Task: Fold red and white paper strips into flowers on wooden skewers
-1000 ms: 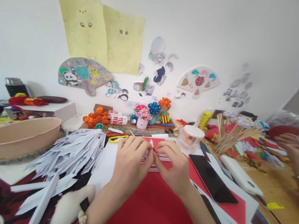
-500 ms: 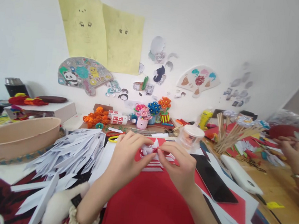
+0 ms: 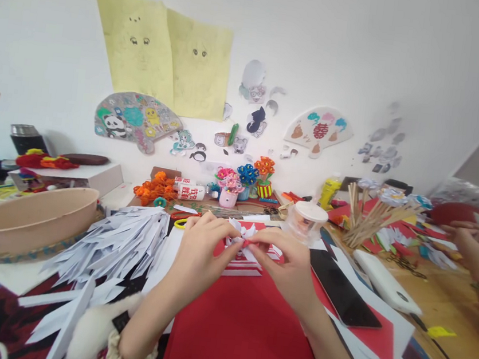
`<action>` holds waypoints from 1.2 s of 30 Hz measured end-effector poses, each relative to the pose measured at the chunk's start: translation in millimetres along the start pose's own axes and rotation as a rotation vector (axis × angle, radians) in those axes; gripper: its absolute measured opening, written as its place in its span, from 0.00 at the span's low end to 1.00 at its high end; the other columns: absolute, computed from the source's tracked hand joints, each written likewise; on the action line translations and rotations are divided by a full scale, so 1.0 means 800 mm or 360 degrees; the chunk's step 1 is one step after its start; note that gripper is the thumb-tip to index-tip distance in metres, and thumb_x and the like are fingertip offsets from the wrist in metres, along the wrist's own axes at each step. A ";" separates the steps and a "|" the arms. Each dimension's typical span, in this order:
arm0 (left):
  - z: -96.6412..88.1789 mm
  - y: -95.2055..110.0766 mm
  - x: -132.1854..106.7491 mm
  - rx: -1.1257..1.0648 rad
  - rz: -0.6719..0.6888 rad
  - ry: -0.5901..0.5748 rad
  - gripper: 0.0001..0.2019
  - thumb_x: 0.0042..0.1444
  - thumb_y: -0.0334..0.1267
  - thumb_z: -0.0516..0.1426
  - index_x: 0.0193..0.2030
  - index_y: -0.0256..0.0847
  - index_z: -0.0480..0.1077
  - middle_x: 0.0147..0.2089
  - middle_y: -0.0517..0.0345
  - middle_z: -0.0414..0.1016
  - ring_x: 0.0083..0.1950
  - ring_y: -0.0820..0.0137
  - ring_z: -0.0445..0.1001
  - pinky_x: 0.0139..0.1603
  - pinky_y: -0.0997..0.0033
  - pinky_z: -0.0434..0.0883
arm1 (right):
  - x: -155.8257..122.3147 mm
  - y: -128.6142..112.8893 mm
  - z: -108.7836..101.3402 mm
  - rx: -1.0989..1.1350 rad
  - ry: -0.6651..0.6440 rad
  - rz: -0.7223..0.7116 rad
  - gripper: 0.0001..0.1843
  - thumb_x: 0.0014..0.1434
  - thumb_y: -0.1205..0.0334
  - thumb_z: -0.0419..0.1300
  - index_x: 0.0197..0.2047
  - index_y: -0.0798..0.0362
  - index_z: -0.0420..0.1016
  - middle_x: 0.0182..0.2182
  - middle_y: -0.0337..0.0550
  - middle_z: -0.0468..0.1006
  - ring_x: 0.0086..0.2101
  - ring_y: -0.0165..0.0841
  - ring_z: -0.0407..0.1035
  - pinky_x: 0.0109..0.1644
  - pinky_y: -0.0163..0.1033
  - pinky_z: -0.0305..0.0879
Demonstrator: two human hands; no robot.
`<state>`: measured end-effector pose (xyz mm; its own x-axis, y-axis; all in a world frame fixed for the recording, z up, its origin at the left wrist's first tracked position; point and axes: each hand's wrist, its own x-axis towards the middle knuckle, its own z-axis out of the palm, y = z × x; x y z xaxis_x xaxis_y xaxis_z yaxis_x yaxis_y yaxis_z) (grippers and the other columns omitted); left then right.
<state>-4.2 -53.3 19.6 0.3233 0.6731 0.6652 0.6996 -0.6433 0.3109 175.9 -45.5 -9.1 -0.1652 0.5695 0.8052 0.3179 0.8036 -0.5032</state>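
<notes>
Both fingertip pairs are drawn in narrow around one white-and-red folded paper piece [image 3: 242, 233], just above the centre of the lower half of the frame: the left hand [image 3: 202, 250] grips its left side between thumb and forefinger, while the right hand [image 3: 289, 263] pinches its red part from the right. White points rise between the two hands; the fingers hide part of the piece, so its full form is hard to make out. Directly below the fingers lie several white-edged folded strips [image 3: 241, 272], partly covered and uncountable, and below those red paper [image 3: 243, 335] runs toward the bottom edge. One yellow handle loop [image 3: 179, 223] peeks out behind the left hand. At centre left spreads a heap of white folded paper [image 3: 122, 241], too overlapped to count, beside one tan basin [image 3: 30, 216]. Right of centre are one lidded clear cup [image 3: 308, 216], one black phone [image 3: 345, 289] and one white power bank [image 3: 386, 281]. Three small flower pots, pink [image 3: 227, 198], blue [image 3: 243, 193] and striped [image 3: 264, 190], stand mid-frame. At the right edge, a co-worker's hand [image 3: 476, 249] is blurred, its hold impossible to tell. Two fan-shaped boards [image 3: 319, 130] hang on the wall.
</notes>
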 end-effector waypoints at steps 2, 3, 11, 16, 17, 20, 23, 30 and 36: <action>-0.001 0.000 0.000 0.0025 0.0018 -0.0007 0.04 0.59 0.36 0.59 0.33 0.44 0.73 0.35 0.62 0.80 0.38 0.66 0.69 0.39 0.64 0.57 | -0.001 0.000 -0.001 -0.0021 0.0030 -0.0062 0.05 0.59 0.68 0.62 0.37 0.51 0.78 0.31 0.42 0.80 0.30 0.33 0.73 0.35 0.39 0.72; -0.001 0.001 0.000 0.0032 0.0027 -0.0010 0.04 0.59 0.36 0.59 0.33 0.44 0.73 0.36 0.62 0.80 0.39 0.67 0.69 0.39 0.64 0.57 | -0.001 0.000 -0.001 -0.0025 0.0075 -0.0095 0.05 0.59 0.69 0.62 0.36 0.51 0.78 0.30 0.42 0.80 0.30 0.33 0.73 0.36 0.40 0.72; 0.000 0.001 -0.001 -0.0006 0.0036 -0.0025 0.03 0.59 0.33 0.59 0.35 0.43 0.73 0.38 0.62 0.80 0.41 0.66 0.69 0.41 0.64 0.57 | -0.002 0.002 0.000 0.0001 0.0146 -0.0069 0.03 0.56 0.69 0.65 0.33 0.52 0.76 0.30 0.42 0.80 0.32 0.35 0.75 0.37 0.41 0.73; 0.004 -0.002 -0.002 0.0100 0.0059 -0.0058 0.02 0.59 0.33 0.59 0.36 0.44 0.74 0.40 0.61 0.79 0.42 0.65 0.69 0.41 0.64 0.57 | -0.003 -0.001 0.002 -0.0192 0.0209 -0.0217 0.05 0.59 0.69 0.62 0.32 0.51 0.75 0.29 0.42 0.80 0.32 0.35 0.76 0.38 0.41 0.74; 0.005 -0.003 -0.002 0.0155 0.0066 -0.0030 0.02 0.59 0.33 0.60 0.36 0.44 0.74 0.41 0.60 0.79 0.43 0.64 0.69 0.41 0.63 0.58 | -0.003 -0.002 0.002 -0.0226 0.0216 -0.0241 0.05 0.59 0.70 0.61 0.33 0.51 0.74 0.29 0.42 0.80 0.33 0.35 0.76 0.39 0.41 0.74; 0.006 -0.005 -0.003 0.0304 0.0107 0.0047 0.03 0.60 0.33 0.59 0.37 0.43 0.74 0.44 0.58 0.77 0.45 0.64 0.68 0.43 0.62 0.57 | 0.000 -0.001 0.004 -0.0289 0.0117 -0.0196 0.06 0.58 0.70 0.62 0.39 0.51 0.74 0.35 0.44 0.79 0.37 0.36 0.75 0.41 0.42 0.73; 0.006 -0.006 -0.004 0.0411 0.0175 0.0054 0.04 0.61 0.32 0.58 0.38 0.44 0.74 0.44 0.59 0.77 0.44 0.64 0.67 0.42 0.62 0.57 | 0.001 0.003 0.005 -0.0360 -0.0005 -0.0159 0.12 0.57 0.67 0.64 0.46 0.50 0.74 0.41 0.47 0.77 0.42 0.38 0.73 0.45 0.45 0.73; 0.007 -0.004 -0.004 0.0552 0.0261 0.0061 0.03 0.61 0.34 0.58 0.39 0.45 0.73 0.43 0.59 0.77 0.43 0.64 0.68 0.42 0.61 0.57 | -0.002 0.011 0.008 -0.0569 -0.0018 -0.0251 0.05 0.60 0.68 0.61 0.39 0.50 0.76 0.37 0.46 0.75 0.39 0.39 0.72 0.43 0.44 0.71; 0.006 -0.004 -0.004 0.0712 0.0359 0.0096 0.03 0.59 0.32 0.59 0.38 0.43 0.72 0.44 0.58 0.77 0.44 0.61 0.69 0.44 0.58 0.58 | -0.002 0.009 0.009 -0.0543 -0.0047 -0.0231 0.04 0.59 0.69 0.60 0.38 0.51 0.74 0.37 0.46 0.74 0.39 0.38 0.71 0.42 0.43 0.70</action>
<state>-4.6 -51.7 12.8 0.4697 0.5048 0.7243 0.8254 -0.5422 -0.1575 171.8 -39.4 -16.1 -0.2568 0.4625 0.8486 0.5813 0.7754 -0.2467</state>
